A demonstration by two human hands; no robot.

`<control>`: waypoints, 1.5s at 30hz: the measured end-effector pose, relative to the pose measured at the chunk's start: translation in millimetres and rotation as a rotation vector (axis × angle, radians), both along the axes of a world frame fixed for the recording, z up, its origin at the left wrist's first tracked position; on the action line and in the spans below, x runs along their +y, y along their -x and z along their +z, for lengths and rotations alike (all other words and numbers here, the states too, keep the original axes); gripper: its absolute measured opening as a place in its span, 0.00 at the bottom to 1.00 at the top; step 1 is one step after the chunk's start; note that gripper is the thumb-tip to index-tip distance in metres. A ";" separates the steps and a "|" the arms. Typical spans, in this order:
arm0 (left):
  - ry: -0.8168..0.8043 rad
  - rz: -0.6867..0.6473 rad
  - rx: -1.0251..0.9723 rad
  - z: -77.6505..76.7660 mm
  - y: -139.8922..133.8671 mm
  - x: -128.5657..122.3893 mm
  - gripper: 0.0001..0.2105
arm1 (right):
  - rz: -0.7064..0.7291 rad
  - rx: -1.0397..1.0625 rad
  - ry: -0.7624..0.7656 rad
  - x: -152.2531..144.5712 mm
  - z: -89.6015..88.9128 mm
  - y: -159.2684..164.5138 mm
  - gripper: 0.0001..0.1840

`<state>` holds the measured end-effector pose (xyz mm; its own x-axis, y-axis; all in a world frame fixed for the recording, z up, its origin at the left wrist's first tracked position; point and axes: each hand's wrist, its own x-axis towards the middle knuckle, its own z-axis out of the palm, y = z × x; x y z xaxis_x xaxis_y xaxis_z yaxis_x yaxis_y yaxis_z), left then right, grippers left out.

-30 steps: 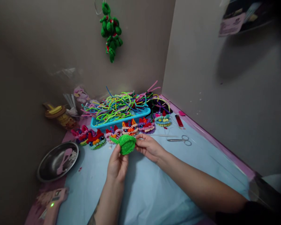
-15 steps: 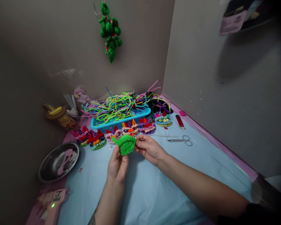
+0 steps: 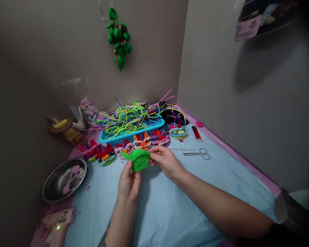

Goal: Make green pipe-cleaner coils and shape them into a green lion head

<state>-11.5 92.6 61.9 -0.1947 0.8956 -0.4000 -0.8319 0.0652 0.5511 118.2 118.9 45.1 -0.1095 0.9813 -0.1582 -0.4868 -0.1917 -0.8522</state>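
- Over the middle of the counter [image 3: 167,212], which wears a light blue covering, the person holds a bright green fuzzy piece [image 3: 139,160] that seems raised clear of the surface.
- The left hand [image 3: 128,181] pinches it from the near left, thumb on its face; a short green tail [image 3: 124,154] sticks out on the far left of the piece.
- The right hand [image 3: 167,163] has thumb and forefinger pressed together at the right edge; what strand they grip there is too small to tell.
- Just beyond stands a row of many-coloured fuzzy figures [image 3: 142,140], with a blue tray [image 3: 128,136] of loose fuzzy stems [image 3: 134,116] farther back.
- To the right of the hands lie scissors [image 3: 192,154]; to the left sits a metal bowl [image 3: 51,178] with a pink tool [image 3: 71,180] and white bits [image 3: 80,172] inside.
- The green piece looks soft, so a hard pull from the right fingertips could stretch its edge or bend its rounded shape.
- Should the left thumb slacken, the piece could twist or slip loose, since the grip covers only one side.
- Working so close to the row, a knuckle or the green tail could brush a figure and tip it, as the gap looks slight.
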 end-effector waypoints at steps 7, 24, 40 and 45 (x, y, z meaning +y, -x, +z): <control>-0.053 -0.017 0.030 -4.7 -0.1 -1.9 0.11 | 0.000 -0.034 -0.003 1.6 1.4 -1.3 0.13; 0.033 -0.044 -0.113 -4.2 7.5 2.9 0.15 | 0.086 0.010 -0.101 1.7 -6.5 3.6 0.16; -0.249 -0.242 -0.131 -24.5 22.3 -1.4 0.10 | 0.163 0.265 -0.006 -4.0 -2.3 0.7 0.22; -0.309 -0.231 -0.021 -23.8 20.3 -2.0 0.10 | 0.323 0.461 0.120 -2.4 -0.6 -5.0 0.25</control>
<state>-31.7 90.5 38.1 0.0322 0.9938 -0.1062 -0.8261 0.0863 0.5568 123.2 116.4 44.5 -0.4844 0.8650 -0.1312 -0.7038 -0.4744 -0.5288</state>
